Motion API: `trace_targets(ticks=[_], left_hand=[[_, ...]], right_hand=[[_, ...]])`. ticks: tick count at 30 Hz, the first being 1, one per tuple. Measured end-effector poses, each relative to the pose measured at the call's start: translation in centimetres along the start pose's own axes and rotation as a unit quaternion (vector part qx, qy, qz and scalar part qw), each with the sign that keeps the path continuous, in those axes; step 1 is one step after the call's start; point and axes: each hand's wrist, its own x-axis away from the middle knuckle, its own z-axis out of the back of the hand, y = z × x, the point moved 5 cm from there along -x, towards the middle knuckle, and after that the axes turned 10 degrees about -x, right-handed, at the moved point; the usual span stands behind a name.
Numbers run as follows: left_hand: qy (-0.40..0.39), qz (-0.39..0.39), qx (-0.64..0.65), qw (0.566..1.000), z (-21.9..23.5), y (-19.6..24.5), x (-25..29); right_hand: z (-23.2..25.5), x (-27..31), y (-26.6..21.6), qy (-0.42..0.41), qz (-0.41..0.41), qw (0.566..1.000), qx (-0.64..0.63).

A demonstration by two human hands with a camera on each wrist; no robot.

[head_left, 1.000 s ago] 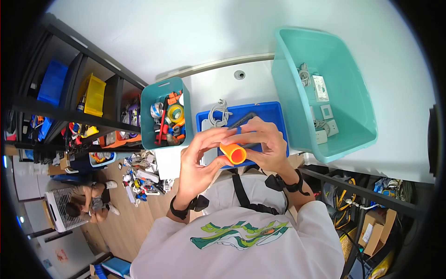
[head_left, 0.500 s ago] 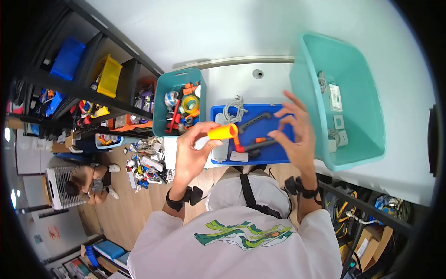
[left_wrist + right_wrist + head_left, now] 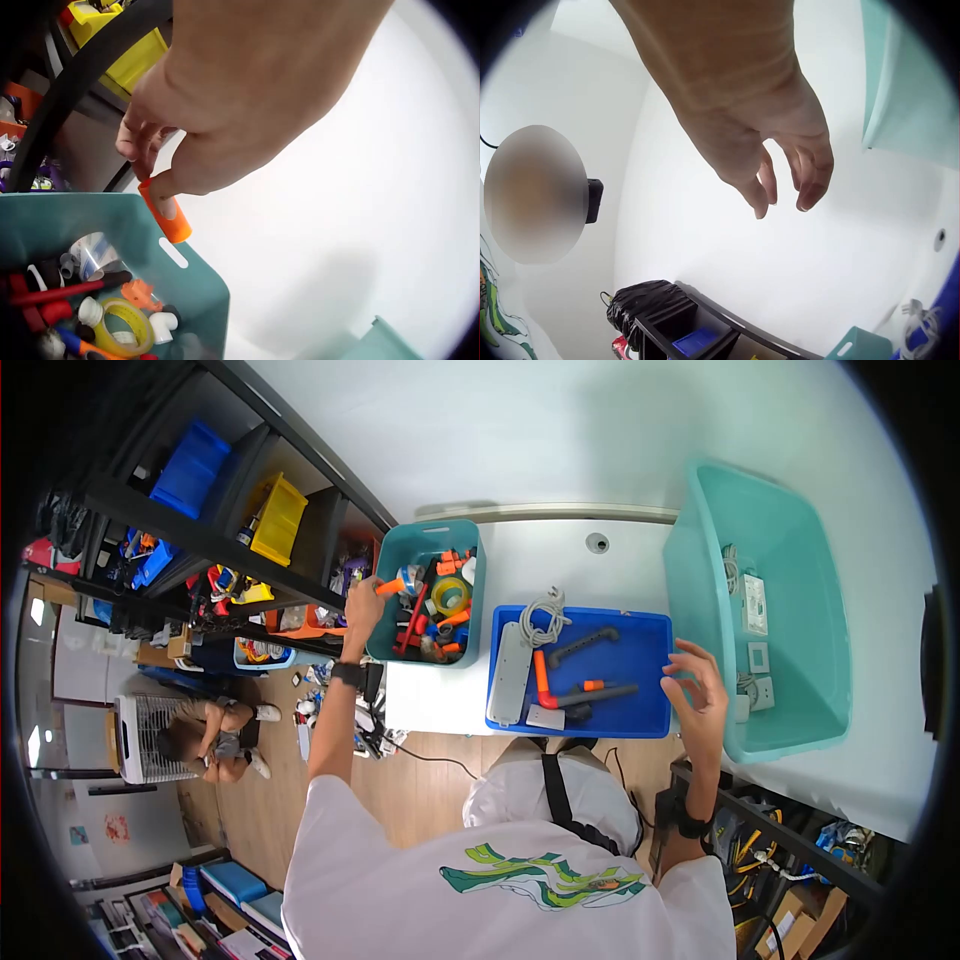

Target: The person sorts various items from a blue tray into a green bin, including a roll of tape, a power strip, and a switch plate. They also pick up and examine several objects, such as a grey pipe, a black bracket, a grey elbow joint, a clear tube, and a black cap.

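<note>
My left hand [image 3: 363,608] pinches a short orange tube [image 3: 174,223] between thumb and fingers. In the left wrist view the tube slants down at the rim of the small teal bin [image 3: 202,289]. Inside that bin lie a roll of yellow tape [image 3: 450,596], a red-handled tool [image 3: 414,622] and several orange and white fittings. My right hand [image 3: 702,700] is empty, fingers loosely bent, beside the right edge of the blue tray [image 3: 640,660]. A coiled grey cable [image 3: 543,622], a white power strip [image 3: 511,675], a grey pipe [image 3: 585,646] and an orange-and-red elbow pipe [image 3: 543,685] lie in the tray.
A large mint-green bin [image 3: 805,660] with white sockets and cables stands at the right of the white table [image 3: 430,705]. Dark shelving with a yellow bin [image 3: 280,520] rises on the left. A person [image 3: 215,735] sits on the floor at far left, near piled items.
My left hand has carried the orange tube leftward from above the tray to the small teal bin. The right hand has let go of the tube and drawn away to the right.
</note>
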Motion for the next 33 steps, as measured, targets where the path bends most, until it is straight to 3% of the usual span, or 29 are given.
trace_targets(ticks=[5, 8, 9, 19, 20, 22, 24, 28, 29, 30, 31, 33], left_hand=[[0.02, 0.014, -0.079, 0.997, -3.2, -0.5, -6.5], [-0.105, 0.004, -0.089, 0.99, -7.1, -0.2, -10.0], [-0.107, -0.002, -0.083, 0.991, -8.0, 0.3, -10.6], [0.002, -0.033, -0.171, 0.985, -16.3, -2.2, -16.2], [-0.032, -0.029, -0.169, 0.985, -17.0, -2.2, -16.4], [-0.092, -0.019, -0.169, 0.981, -15.8, -1.6, -16.3], [-0.081, 0.008, -0.158, 0.984, -15.9, -2.1, -16.9], [-0.107, 0.044, -0.123, 0.986, -10.8, -1.4, -15.1], [-0.112, 0.035, -0.08, 0.99, -13.3, -4.5, -16.7], [-0.137, 0.05, -0.018, 0.989, -11.1, -3.8, -15.5], [-0.095, 0.042, -0.028, 0.994, -10.3, -4.0, -15.0], [-0.115, 0.029, 0.034, 0.992, -6.5, -2.8, -12.8]], right_hand=[[0.9, 1.0, 0.8, 0.018, -0.021, 0.999, 0.029], [1.9, 2.4, 1.3, 0.039, -0.038, 0.998, 0.033], [2.1, 2.7, 1.6, 0.046, -0.052, 0.997, 0.033], [1.8, 6.7, 3.4, 0.144, -0.147, 0.978, 0.045], [1.8, 6.9, 3.2, 0.141, -0.146, 0.978, 0.053], [1.2, 6.7, 3.0, 0.134, -0.149, 0.978, 0.058], [0.8, 6.3, 3.4, 0.135, -0.164, 0.975, 0.065], [1.0, 5.6, 5.1, 0.107, -0.226, 0.966, 0.064], [1.1, 5.6, 6.0, 0.092, -0.247, 0.963, 0.059], [0.9, 5.0, 6.5, 0.082, -0.216, 0.969, 0.088], [0.6, 4.5, 6.9, 0.069, -0.187, 0.973, 0.118], [0.4, 3.4, 8.3, 0.048, -0.189, 0.966, 0.168]])
